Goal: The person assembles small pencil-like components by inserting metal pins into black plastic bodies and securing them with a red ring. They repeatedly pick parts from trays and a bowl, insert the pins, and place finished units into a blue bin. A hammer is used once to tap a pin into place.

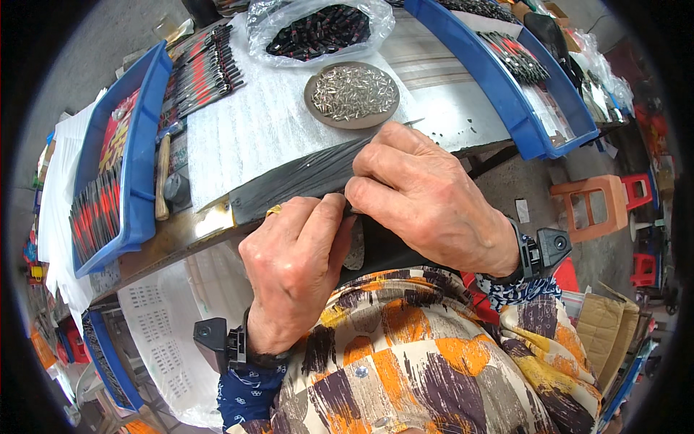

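My left hand (289, 253) and my right hand (426, 192) meet at the table's front edge, fingertips almost touching. Both are closed in a pinch, and the curled fingers hide what they hold. A thin pointed metal tip (414, 121) sticks out just beyond my right hand's knuckles; the rest of that piece is hidden. Beneath and behind the hands, a black wrinkled cover (289, 181) lies along the edge. Past it, a round brown dish (311, 108) holds many small silvery metal pins.
A clear plastic bag (264, 32) of small black parts stands behind the dish. Blue bins (137, 210) with red-and-black pieces flank the left, beside a wooden-handled hammer (163, 173). Another blue bin (477, 79) is at the right. An orange stool (614, 206) stands on the floor.
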`<state>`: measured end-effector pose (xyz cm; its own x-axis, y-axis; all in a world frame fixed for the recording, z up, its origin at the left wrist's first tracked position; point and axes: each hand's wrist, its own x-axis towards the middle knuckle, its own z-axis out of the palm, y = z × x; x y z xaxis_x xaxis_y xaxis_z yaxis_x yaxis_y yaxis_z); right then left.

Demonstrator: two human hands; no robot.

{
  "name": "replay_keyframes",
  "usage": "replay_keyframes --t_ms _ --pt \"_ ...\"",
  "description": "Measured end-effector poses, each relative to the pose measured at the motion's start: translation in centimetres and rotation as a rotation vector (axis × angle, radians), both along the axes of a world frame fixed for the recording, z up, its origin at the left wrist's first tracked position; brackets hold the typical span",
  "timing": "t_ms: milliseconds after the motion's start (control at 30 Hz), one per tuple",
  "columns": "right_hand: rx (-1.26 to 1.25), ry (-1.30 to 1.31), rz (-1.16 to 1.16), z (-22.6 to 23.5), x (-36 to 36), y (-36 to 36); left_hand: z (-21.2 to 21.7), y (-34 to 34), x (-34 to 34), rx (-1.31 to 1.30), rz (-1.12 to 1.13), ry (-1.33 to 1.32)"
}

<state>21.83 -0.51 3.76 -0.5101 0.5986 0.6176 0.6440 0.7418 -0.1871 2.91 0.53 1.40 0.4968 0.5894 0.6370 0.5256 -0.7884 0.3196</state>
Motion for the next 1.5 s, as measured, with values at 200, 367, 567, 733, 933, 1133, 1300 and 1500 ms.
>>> replay_keyframes --t_ms 200,367,567,733,933,1133,1300,1500 --pt "-0.027 0.093 0.022 -0.7 0.2 0.7 -0.2 0.1 0.3 0.022 -0.006 -0.020" --pt "-0.322 0.297 0.012 -0.7 0.6 1.0 -0.1 0.3 0.5 0.058 -0.016 -0.059" --pt "-1.188 0.727 0.020 -0.7 1.2 0.7 -0.3 0.4 0.5 0.045 -0.032 -0.074" --pt "-1.199 0.856 0.050 -1.2 0.7 0.5 -0.1 0.5 0.6 -0.011 -0.005 -0.062" --pt "-1.189 0.908 0.041 -1.1 1.1 0.6 -0.1 1.2 1.4 -0.001 -0.037 -0.117" --pt "-1.005 0.846 0.026 -1.5 2.0 0.9 0.2 1.4 1.7 -0.021 -0.044 -0.139" --pt "-0.295 0.373 -0.238 -2.3 4.5 3.3 0.3 1.4 1.7 -0.118 0.013 -0.148" --pt "-0.083 0.150 -0.319 -4.2 4.6 4.9 0.4 1.6 1.3 -0.181 0.043 -0.144"
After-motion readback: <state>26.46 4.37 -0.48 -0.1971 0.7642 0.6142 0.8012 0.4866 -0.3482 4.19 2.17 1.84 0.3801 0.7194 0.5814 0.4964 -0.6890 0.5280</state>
